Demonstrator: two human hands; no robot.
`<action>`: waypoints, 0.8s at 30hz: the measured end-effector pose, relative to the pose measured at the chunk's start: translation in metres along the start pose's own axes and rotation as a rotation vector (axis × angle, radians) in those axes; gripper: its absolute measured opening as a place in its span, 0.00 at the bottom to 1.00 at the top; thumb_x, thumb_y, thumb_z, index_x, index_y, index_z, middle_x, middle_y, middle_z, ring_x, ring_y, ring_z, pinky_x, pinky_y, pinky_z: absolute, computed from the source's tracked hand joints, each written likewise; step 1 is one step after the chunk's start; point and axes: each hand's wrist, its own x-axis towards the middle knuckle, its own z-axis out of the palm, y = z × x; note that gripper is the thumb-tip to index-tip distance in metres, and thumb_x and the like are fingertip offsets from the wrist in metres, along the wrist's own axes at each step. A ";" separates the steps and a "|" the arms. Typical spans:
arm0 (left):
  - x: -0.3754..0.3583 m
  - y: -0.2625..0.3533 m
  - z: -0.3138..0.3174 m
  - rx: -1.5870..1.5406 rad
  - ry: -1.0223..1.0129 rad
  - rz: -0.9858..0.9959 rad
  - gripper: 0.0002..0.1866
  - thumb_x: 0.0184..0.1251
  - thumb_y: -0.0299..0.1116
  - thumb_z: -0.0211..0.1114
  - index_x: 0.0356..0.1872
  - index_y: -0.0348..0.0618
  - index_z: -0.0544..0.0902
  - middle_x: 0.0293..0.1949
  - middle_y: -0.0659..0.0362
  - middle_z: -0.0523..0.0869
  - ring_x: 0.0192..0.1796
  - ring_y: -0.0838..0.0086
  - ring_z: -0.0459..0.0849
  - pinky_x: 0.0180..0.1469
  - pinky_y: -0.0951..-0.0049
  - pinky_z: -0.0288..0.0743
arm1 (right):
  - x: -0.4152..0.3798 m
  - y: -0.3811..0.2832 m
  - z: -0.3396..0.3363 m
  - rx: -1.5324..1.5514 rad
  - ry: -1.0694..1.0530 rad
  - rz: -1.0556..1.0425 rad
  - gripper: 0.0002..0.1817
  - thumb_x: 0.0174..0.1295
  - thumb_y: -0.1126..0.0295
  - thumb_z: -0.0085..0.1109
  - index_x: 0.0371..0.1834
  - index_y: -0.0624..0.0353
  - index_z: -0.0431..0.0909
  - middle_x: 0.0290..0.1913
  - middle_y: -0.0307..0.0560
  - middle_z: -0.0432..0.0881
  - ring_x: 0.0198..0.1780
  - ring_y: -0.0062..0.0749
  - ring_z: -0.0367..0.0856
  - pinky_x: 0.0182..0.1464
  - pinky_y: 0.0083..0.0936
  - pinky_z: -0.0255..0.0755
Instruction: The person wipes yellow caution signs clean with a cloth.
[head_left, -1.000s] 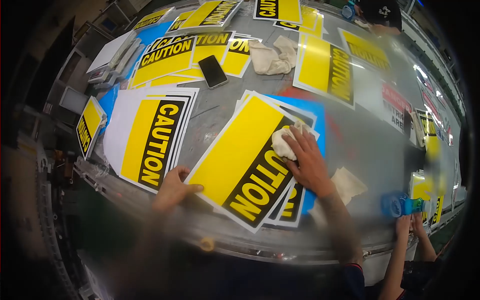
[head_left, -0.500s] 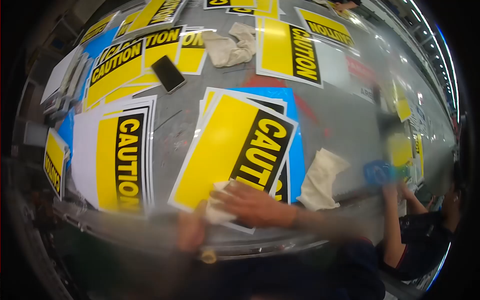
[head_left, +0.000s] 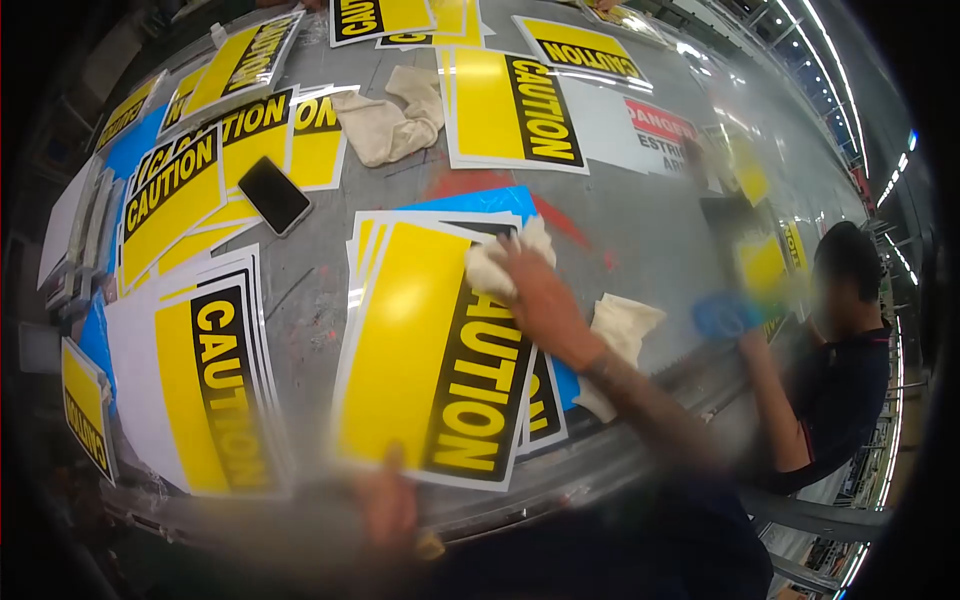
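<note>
A yellow, black and white caution sign [head_left: 400, 340] lies before me on a stack of similar signs, with a blue sheet [head_left: 480, 204] under them. My right hand [head_left: 545, 305] presses a bunched white cloth [head_left: 490, 268] onto the sign's upper right part, over the start of its lettering. At the lower edge, my left hand [head_left: 390, 505] is blurred; its thumb lies over the sign's border and the other fingers are hidden beneath. A second cloth [head_left: 625, 325] rests just right of the stack, partly behind my right forearm.
Another sign stack [head_left: 185, 390] lies at left, near a black phone [head_left: 274, 196]. Farther back are a crumpled cloth [head_left: 390, 125], more caution signs [head_left: 505, 105] and a red-and-white danger sign [head_left: 655, 135]. A co-worker [head_left: 845, 370] with a blue cloth [head_left: 725, 316] works at right.
My right hand and the cloth have moved from the sign's lower edge up to its upper right. The sign has turned more upright, and the view has shifted. My left hand stays at the lower edge.
</note>
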 end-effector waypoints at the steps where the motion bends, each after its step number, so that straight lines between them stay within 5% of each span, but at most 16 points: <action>1: -0.001 0.002 0.004 0.002 0.008 -0.002 0.26 0.82 0.23 0.67 0.76 0.41 0.71 0.71 0.51 0.82 0.71 0.58 0.85 0.68 0.50 0.88 | -0.024 -0.005 0.016 0.009 -0.035 0.017 0.31 0.69 0.79 0.60 0.77 0.62 0.72 0.78 0.59 0.75 0.77 0.59 0.74 0.78 0.48 0.70; 4: -0.004 0.007 0.012 -0.018 0.025 -0.058 0.26 0.81 0.22 0.68 0.76 0.42 0.71 0.70 0.51 0.83 0.71 0.58 0.85 0.68 0.50 0.88 | -0.038 -0.038 0.003 -0.018 -0.101 -0.148 0.28 0.68 0.78 0.62 0.74 0.56 0.78 0.72 0.60 0.80 0.74 0.58 0.78 0.75 0.47 0.74; 6: -0.006 0.009 0.012 -0.002 0.038 -0.077 0.26 0.81 0.22 0.68 0.76 0.42 0.72 0.70 0.51 0.83 0.71 0.58 0.85 0.68 0.50 0.88 | -0.018 0.001 -0.002 0.103 0.010 0.195 0.26 0.68 0.77 0.63 0.71 0.55 0.81 0.70 0.60 0.82 0.71 0.58 0.81 0.70 0.46 0.78; 10: -0.004 0.007 0.011 -0.018 0.032 -0.056 0.27 0.81 0.22 0.68 0.76 0.42 0.72 0.70 0.51 0.83 0.71 0.59 0.85 0.69 0.49 0.87 | -0.038 -0.040 -0.003 0.108 -0.098 0.216 0.29 0.68 0.80 0.59 0.74 0.57 0.76 0.66 0.62 0.84 0.66 0.58 0.83 0.65 0.47 0.81; 12: -0.001 0.002 0.012 -0.063 -0.018 -0.014 0.28 0.81 0.22 0.68 0.77 0.43 0.71 0.70 0.51 0.83 0.71 0.59 0.85 0.69 0.49 0.87 | -0.073 -0.089 0.011 0.080 -0.163 -0.239 0.33 0.66 0.83 0.57 0.77 0.56 0.73 0.66 0.61 0.83 0.65 0.58 0.83 0.63 0.47 0.81; 15: -0.008 0.005 0.012 -0.043 -0.030 -0.026 0.28 0.81 0.22 0.67 0.78 0.43 0.71 0.71 0.52 0.83 0.71 0.59 0.84 0.69 0.49 0.86 | -0.061 -0.054 -0.001 0.143 -0.381 -0.040 0.32 0.66 0.82 0.58 0.76 0.55 0.74 0.66 0.61 0.83 0.65 0.55 0.85 0.61 0.47 0.83; 18: -0.012 0.010 0.015 0.010 0.029 -0.049 0.28 0.81 0.21 0.67 0.78 0.43 0.71 0.71 0.52 0.82 0.71 0.59 0.84 0.70 0.49 0.86 | -0.063 -0.047 -0.007 0.223 -0.316 0.216 0.32 0.64 0.80 0.63 0.75 0.58 0.75 0.68 0.60 0.82 0.68 0.52 0.84 0.63 0.46 0.83; 20: -0.013 0.011 0.017 0.032 0.050 -0.043 0.28 0.80 0.20 0.67 0.78 0.42 0.71 0.71 0.52 0.82 0.71 0.59 0.84 0.70 0.50 0.86 | -0.057 -0.047 -0.008 0.133 -0.325 0.136 0.32 0.64 0.79 0.64 0.75 0.62 0.74 0.72 0.57 0.80 0.72 0.50 0.81 0.67 0.46 0.81; 22: -0.013 0.011 0.021 0.046 0.050 -0.028 0.28 0.80 0.19 0.67 0.77 0.42 0.71 0.71 0.52 0.82 0.71 0.59 0.85 0.70 0.50 0.86 | -0.108 -0.106 0.009 0.061 -0.559 -0.300 0.32 0.65 0.80 0.63 0.76 0.60 0.74 0.73 0.57 0.79 0.75 0.49 0.79 0.70 0.48 0.79; 24: -0.012 0.005 0.020 0.038 0.049 0.021 0.28 0.80 0.19 0.66 0.77 0.42 0.71 0.71 0.51 0.82 0.71 0.58 0.85 0.69 0.49 0.87 | -0.121 -0.115 -0.016 0.367 -0.419 -0.524 0.31 0.66 0.80 0.62 0.75 0.58 0.75 0.68 0.58 0.81 0.71 0.53 0.81 0.72 0.48 0.78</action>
